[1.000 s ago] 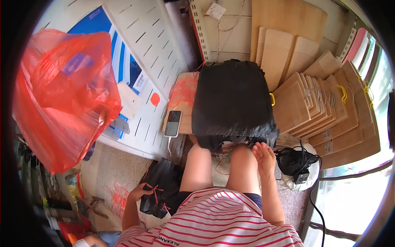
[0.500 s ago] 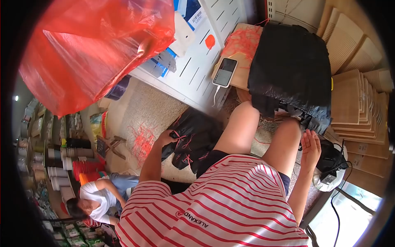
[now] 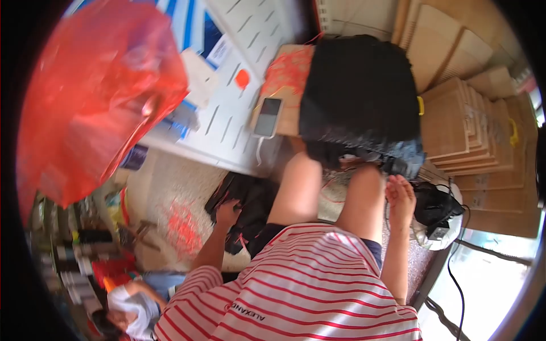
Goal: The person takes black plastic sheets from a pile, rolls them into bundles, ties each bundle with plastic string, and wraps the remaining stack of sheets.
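Around you is a cramped shop corner with a speckled floor (image 3: 152,182) and a small table (image 3: 291,118). Your left hand (image 3: 228,213) is on a dark bundle (image 3: 260,196) beside your left thigh; motion blur hides the fingertips, so whether they grip cannot be told. Your right hand (image 3: 401,199) is released, palm up, fingers loosely curled, just beyond your right knee, near the ragged front edge of the black plastic pile (image 3: 358,91). That pile covers much of the table, and its layers can't be counted. Left of it lie one phone (image 3: 268,117) with one white cable (image 3: 259,151) and a patch of red strands (image 3: 289,71). More red scraps (image 3: 183,227) litter the floor. One red plastic bag (image 3: 102,96) hides part of the white slotted panel (image 3: 227,85). To the right, wooden boards (image 3: 449,122) overlap, too many hidden to count. One other person (image 3: 133,310), blurred and partly cut off, is at lower left.
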Tool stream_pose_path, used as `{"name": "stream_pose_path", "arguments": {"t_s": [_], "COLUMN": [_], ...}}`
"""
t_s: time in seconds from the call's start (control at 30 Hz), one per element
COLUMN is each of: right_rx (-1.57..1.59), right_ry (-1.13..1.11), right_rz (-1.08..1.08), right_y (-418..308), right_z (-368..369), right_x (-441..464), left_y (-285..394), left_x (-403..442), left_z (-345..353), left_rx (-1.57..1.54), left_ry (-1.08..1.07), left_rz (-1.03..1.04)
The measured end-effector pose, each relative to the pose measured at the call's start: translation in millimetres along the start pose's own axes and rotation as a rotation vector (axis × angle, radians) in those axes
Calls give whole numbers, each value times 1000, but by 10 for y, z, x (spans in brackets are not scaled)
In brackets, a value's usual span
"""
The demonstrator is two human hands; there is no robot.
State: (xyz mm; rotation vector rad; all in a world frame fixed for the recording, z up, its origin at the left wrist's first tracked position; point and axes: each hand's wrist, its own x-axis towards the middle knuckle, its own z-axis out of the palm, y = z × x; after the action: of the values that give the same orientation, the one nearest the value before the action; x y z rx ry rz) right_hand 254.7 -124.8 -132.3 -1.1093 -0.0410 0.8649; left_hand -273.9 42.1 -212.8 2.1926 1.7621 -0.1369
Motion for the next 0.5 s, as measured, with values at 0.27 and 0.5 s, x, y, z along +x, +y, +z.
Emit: {"name": "stream_pose_path", "arguments": {"t_s": [0.27, 0.5], "right_rx": [72, 158], "right_ry": [26, 54], "right_rz": [6, 80], "right_y": [-167, -245], "right_z": [305, 579], "right_x": [152, 294], "left_y": [2453, 3847], "left_x": [449, 527], "left_z": [-828, -1096], "left_rx": [-442, -418], "left_ry": [626, 639], "left_rz": [759, 1169]}}
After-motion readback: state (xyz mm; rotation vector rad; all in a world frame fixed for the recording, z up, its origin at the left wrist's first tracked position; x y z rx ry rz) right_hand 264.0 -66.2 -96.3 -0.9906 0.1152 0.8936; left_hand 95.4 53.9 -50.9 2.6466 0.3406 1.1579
